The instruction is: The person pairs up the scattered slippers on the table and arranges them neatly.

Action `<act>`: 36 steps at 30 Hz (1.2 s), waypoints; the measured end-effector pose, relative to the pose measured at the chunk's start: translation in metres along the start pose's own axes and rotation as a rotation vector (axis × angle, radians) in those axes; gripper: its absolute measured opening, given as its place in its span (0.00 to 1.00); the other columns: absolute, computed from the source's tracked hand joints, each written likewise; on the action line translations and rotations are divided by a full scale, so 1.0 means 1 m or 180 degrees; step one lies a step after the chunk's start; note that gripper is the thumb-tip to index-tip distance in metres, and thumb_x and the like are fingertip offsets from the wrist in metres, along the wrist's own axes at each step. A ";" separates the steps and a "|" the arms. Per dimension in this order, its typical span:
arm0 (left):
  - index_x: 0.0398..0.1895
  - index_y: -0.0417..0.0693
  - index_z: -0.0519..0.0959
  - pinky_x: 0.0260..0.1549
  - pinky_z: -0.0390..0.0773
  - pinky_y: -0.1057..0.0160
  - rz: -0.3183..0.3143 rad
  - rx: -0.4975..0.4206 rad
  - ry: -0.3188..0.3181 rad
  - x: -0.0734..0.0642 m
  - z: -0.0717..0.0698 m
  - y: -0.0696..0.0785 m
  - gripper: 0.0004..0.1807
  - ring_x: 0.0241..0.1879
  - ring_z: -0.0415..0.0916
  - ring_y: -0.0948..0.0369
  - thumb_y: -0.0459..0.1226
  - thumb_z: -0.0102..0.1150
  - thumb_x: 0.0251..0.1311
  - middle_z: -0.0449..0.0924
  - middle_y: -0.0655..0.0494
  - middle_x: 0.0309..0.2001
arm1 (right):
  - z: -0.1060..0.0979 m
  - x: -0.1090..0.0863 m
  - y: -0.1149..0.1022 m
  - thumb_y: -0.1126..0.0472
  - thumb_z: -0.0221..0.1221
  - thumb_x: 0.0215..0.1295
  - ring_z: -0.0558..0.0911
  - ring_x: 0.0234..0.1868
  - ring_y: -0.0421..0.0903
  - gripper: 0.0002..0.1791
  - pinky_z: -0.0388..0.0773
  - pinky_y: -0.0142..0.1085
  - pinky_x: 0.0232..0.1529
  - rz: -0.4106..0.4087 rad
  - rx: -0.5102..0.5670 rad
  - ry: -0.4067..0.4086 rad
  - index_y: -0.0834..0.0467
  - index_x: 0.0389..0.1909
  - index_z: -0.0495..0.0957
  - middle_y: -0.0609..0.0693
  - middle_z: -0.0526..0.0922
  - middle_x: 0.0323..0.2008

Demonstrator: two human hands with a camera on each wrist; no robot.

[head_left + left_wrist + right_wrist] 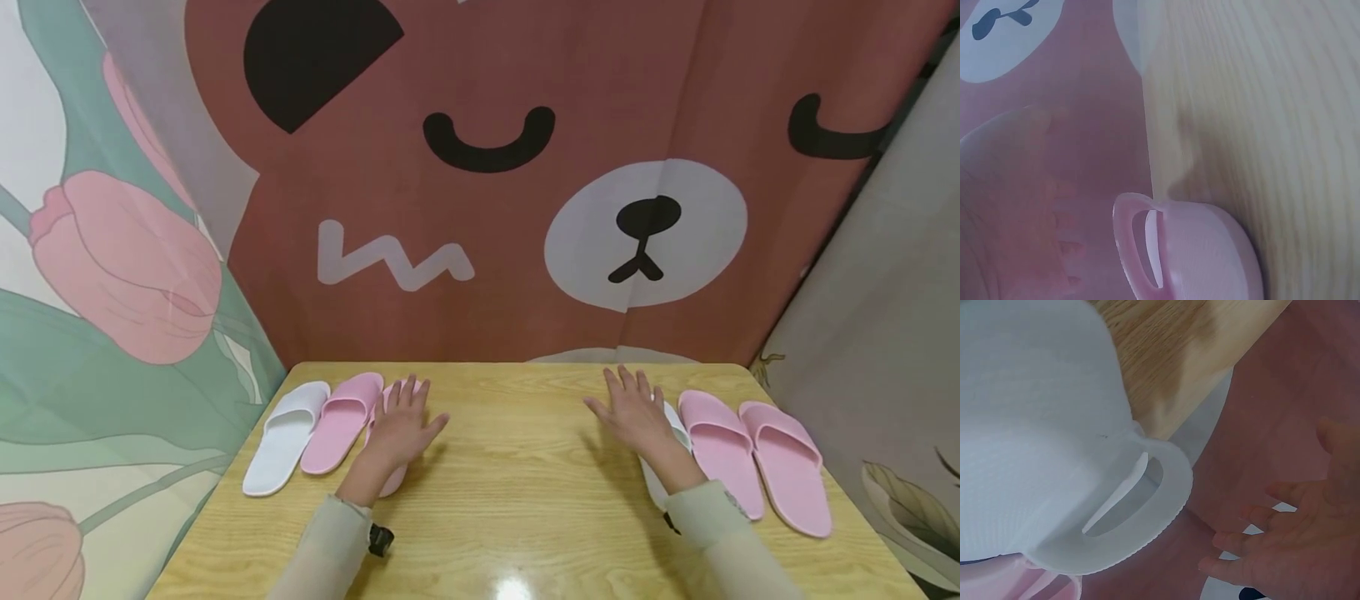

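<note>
My left hand (400, 429) is spread palm down above a pink slipper (395, 479) and hides most of it. The left wrist view shows that pink slipper (1207, 256) on the wood, with the palm (1010, 206) off to its side. To the left lie another pink slipper (336, 433) and a white slipper (279, 450). My right hand (633, 417), fingers spread, hovers over a white slipper (655, 483) and partly covers it. In the right wrist view this white slipper (1041, 444) looms large, apart from the hand (1297, 531). Both hands hold nothing.
Two pink slippers (723, 462) (795, 483) lie at the right of the wooden table (517, 475). A curtain with a bear face (487, 208) hangs behind the far edge. Flowered cloth (135, 267) hangs at the left, and more cloth (877, 333) at the right.
</note>
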State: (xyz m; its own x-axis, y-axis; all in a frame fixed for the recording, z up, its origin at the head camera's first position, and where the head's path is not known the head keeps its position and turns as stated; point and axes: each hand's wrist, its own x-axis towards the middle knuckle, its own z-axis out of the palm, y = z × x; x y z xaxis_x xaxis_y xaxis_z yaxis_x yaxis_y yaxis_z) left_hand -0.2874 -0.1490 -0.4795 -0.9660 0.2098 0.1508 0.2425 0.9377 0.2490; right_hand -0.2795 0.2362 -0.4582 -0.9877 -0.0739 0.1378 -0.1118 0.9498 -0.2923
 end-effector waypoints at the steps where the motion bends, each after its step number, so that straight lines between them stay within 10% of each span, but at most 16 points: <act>1: 0.73 0.51 0.50 0.65 0.39 0.38 0.0002 -0.0001 0.0019 0.000 0.000 0.000 0.42 0.71 0.39 0.44 0.63 0.40 0.62 0.44 0.44 0.73 | 0.000 0.000 0.000 0.29 0.37 0.63 0.44 0.69 0.70 0.46 0.38 0.68 0.61 0.0001 -0.0002 0.0001 0.59 0.71 0.52 0.65 0.49 0.70; 36: 0.72 0.47 0.51 0.64 0.38 0.36 -0.0098 -0.0055 -0.0128 -0.003 -0.007 -0.017 0.43 0.71 0.38 0.42 0.63 0.40 0.62 0.43 0.44 0.73 | -0.012 -0.008 0.034 0.29 0.35 0.64 0.43 0.67 0.73 0.48 0.35 0.70 0.58 0.0129 0.0091 -0.0057 0.64 0.70 0.50 0.70 0.47 0.69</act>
State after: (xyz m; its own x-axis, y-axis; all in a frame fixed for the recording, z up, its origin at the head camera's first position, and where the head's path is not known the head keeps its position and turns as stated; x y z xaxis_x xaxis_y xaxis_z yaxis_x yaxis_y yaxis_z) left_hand -0.2880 -0.1679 -0.4776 -0.9758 0.1921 0.1044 0.2137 0.9390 0.2694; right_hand -0.2744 0.2727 -0.4574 -0.9933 -0.0411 0.1083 -0.0744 0.9430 -0.3244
